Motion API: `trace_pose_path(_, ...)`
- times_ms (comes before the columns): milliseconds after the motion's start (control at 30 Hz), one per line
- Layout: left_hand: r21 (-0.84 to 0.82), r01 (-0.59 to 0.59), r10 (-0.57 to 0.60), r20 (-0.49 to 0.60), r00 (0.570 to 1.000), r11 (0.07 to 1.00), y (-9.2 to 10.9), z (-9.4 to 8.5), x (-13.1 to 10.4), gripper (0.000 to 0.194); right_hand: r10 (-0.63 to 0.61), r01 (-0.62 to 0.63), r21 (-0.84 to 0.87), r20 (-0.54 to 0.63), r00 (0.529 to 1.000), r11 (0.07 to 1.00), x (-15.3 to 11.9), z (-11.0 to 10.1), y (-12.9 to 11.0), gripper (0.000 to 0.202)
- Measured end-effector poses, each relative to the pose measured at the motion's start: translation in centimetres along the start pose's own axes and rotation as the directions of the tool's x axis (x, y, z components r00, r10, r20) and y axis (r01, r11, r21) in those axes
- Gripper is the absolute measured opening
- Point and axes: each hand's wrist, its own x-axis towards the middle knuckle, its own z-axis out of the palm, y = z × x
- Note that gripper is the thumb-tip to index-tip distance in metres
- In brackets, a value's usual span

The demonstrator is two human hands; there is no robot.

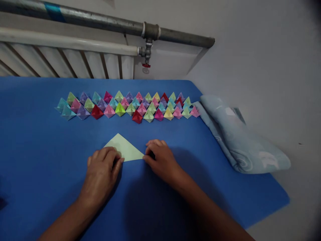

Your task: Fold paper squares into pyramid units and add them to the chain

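Observation:
A pale green sheet of paper [127,149], folded into a triangle, lies on the blue table surface [45,150] with its peak pointing away from me. My left hand [104,167] covers its left part, fingers curled and the thumb along the lower edge. At the right corner, the thumb and index finger of my right hand [160,159] pinch the paper's tip. Beyond the triangle, several small folded paper pieces [120,109] in green, pink, purple, blue, red and yellow stand close together in rows.
A folded light blue cloth [235,137] lies at the table's right side by the wall. Behind the table are a white radiator [70,40], a thick metal pipe [105,20] and a valve with a red handle [146,65].

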Motion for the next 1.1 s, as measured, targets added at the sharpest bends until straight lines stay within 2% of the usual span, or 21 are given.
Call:
trace_pose_path(67, 0.047, -0.049, 0.051, -0.037, 0.998, 0.998, 0.2, 0.1, -0.1, 0.023, 0.015, -0.014, -0.033, 0.017, 1.000, 0.999, 0.1, -0.2, -0.2, 0.012)
trace_pose_path(133, 0.080, -0.163, 0.168, -0.061, 0.984, 0.983, 0.6, 0.2, -0.3, 0.030, 0.020, -0.016, -0.086, 0.041, 0.999, 0.996, 0.0, -0.1, -0.6, 0.011)
trace_pose_path(200, 0.074, -0.299, 0.303, -0.049, 0.952, 0.951, 1.1, 0.3, -0.5, 0.035, 0.010, 0.002, -0.153, 0.077, 0.997, 0.988, -0.2, 0.1, -1.2, 0.019)
trace_pose_path(267, 0.063, -0.370, 0.373, -0.041, 0.927, 0.927, 1.6, 0.4, -0.6, 0.036, 0.012, 0.012, -0.220, 0.109, 0.994, 0.975, -0.5, 0.3, -1.8, 0.026)
trace_pose_path(367, 0.065, -0.342, 0.346, -0.062, 0.936, 0.937, 2.1, 0.4, -0.8, 0.032, 0.067, -0.033, -0.264, 0.123, 0.990, 0.964, -1.1, 0.6, -2.5, 0.022)
trace_pose_path(467, 0.037, -0.308, 0.310, -0.082, 0.947, 0.951, 2.2, 0.4, -0.8, 0.025, 0.131, -0.099, -0.226, 0.129, 0.983, 0.969, -1.2, 0.4, -2.7, 0.020)
trace_pose_path(633, -0.027, -0.278, 0.274, -0.099, 0.957, 0.960, 2.1, 0.3, -0.7, 0.019, 0.150, -0.141, -0.081, 0.126, 0.981, 0.987, -0.9, 0.0, -2.3, 0.028)
trace_pose_path(767, -0.033, -0.271, 0.268, -0.076, 0.960, 0.962, 1.9, 0.1, -0.6, 0.020, 0.207, -0.234, 0.158, 0.170, 0.964, 0.959, -0.7, -0.2, -2.1, 0.031)
trace_pose_path(833, -0.031, -0.275, 0.273, -0.070, 0.960, 0.961, 1.9, 0.0, -0.5, 0.022, 0.258, -0.313, 0.308, 0.207, 0.944, 0.898, -0.6, -0.2, -2.2, 0.027)
trace_pose_path(967, -0.010, -0.295, 0.293, -0.085, 0.952, 0.956, 2.0, 0.0, -0.3, 0.018, 0.317, -0.430, 0.566, 0.292, 0.902, 0.703, -0.3, -0.1, -2.4, 0.023)
trace_pose_path(1033, 0.000, -0.304, 0.302, -0.117, 0.946, 0.953, 1.9, -0.1, -0.2, 0.017, 0.290, -0.430, 0.648, 0.318, 0.903, 0.628, -0.3, -0.2, -2.5, 0.021)
trace_pose_path(1100, -0.009, -0.302, 0.296, -0.175, 0.939, 0.953, 1.7, -0.3, -0.2, 0.018, 0.252, -0.355, 0.706, 0.252, 0.935, 0.612, -0.5, -0.5, -2.7, 0.018)
